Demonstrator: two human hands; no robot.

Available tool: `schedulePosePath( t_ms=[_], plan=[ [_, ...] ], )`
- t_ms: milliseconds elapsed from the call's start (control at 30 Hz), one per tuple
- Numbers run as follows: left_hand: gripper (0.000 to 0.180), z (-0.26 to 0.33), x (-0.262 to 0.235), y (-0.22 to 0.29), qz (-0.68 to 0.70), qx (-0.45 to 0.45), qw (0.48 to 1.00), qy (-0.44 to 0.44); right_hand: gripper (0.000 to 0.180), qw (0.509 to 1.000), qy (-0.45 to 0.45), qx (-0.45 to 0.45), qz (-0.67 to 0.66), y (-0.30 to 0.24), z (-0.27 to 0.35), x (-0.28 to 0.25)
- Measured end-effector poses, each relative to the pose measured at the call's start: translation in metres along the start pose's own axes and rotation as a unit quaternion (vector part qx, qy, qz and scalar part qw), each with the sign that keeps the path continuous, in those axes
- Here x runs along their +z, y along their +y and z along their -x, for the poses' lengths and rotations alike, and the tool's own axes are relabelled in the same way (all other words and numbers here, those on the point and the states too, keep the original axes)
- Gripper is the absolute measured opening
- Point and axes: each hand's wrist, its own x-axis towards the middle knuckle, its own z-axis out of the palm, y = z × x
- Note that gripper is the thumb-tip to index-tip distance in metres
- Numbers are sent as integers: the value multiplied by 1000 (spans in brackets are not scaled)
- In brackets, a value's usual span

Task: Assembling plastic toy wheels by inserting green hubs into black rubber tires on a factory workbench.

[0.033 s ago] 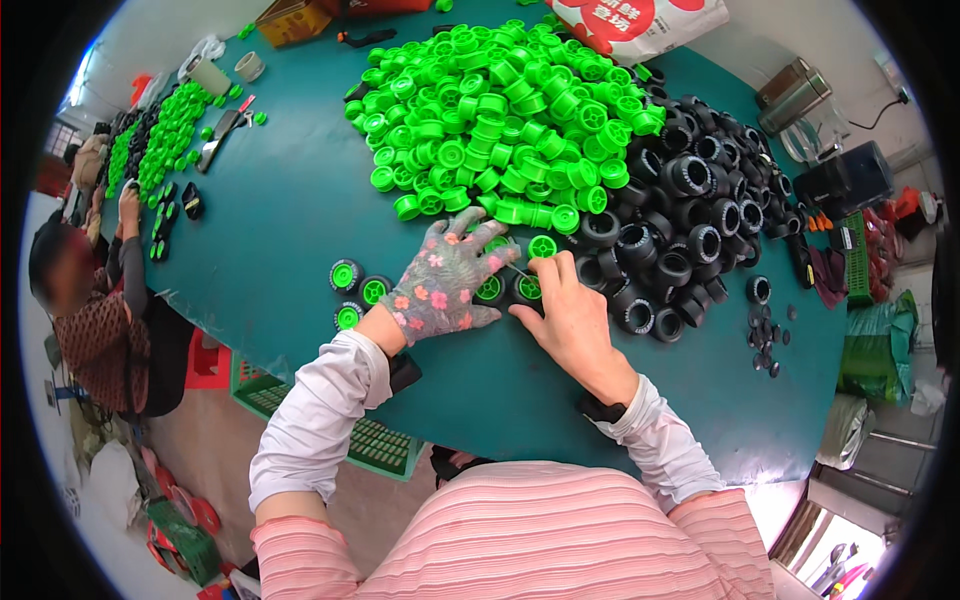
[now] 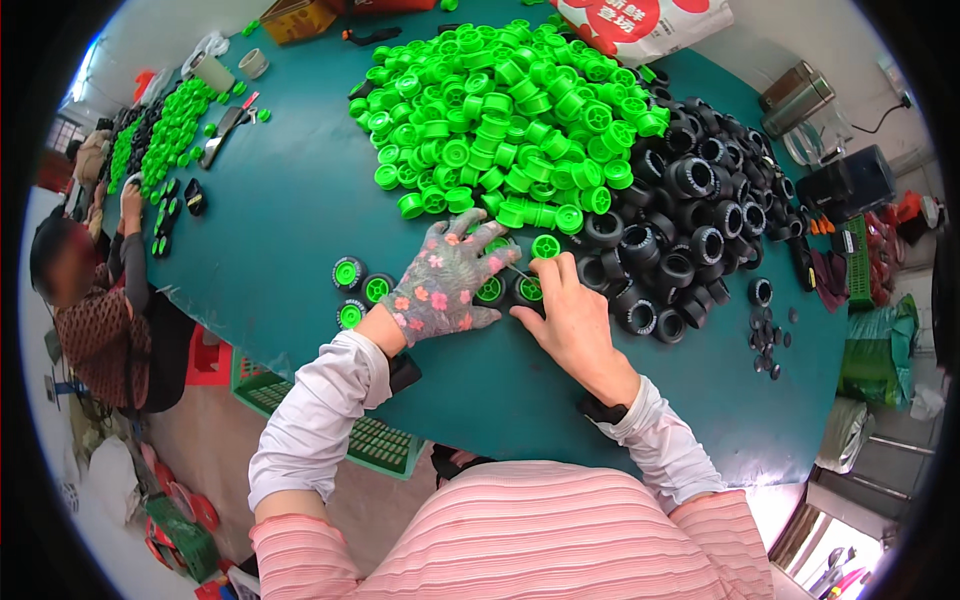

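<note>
My left hand (image 2: pixel 440 283), in a grey flowered glove, reaches over the table with its fingers spread. Its thumb and forefinger curve around a small toy wheel (image 2: pixel 489 290), a black tyre with a green spoked hub. Bare, my right hand (image 2: pixel 575 318) pinches a second wheel (image 2: pixel 528 290) beside it between thumb and forefinger. A thin, light line, perhaps a slim tool, shows between the forefingers. Just beyond lies a loose green hub (image 2: pixel 545 247). Three fitted wheels (image 2: pixel 348 272) rest left of my glove. The fingers partly cover both wheels.
A large heap of green hubs (image 2: pixel 500 120) stands beyond my hands, with black tyres (image 2: pixel 690 220) heaped on its right. Small black parts (image 2: pixel 765 335) lie farther right. A printed bag (image 2: pixel 645 25) stands behind. At far left another person (image 2: pixel 95 290) works beside more parts.
The view has shifted very slightly, so the heaps and table sit a few pixels over. Both hands keep their places on the wheels.
</note>
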Motion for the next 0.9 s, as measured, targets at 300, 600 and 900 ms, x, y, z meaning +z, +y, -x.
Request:
schedulePosePath(
  t_ms=[300, 600, 900],
  plan=[
    [83, 113, -32, -8, 70, -118, 990, 9, 65, 997, -36, -48, -50, -71, 10, 38],
    [47, 262, -19, -18, -44, -210, 976, 46, 86, 996, -80, -37, -31, -123, 3, 69],
    [40, 400, -9, -20, -125, -264, 940, 174, 86, 984, -140, -77, -78, -201, 13, 114]
  ],
)
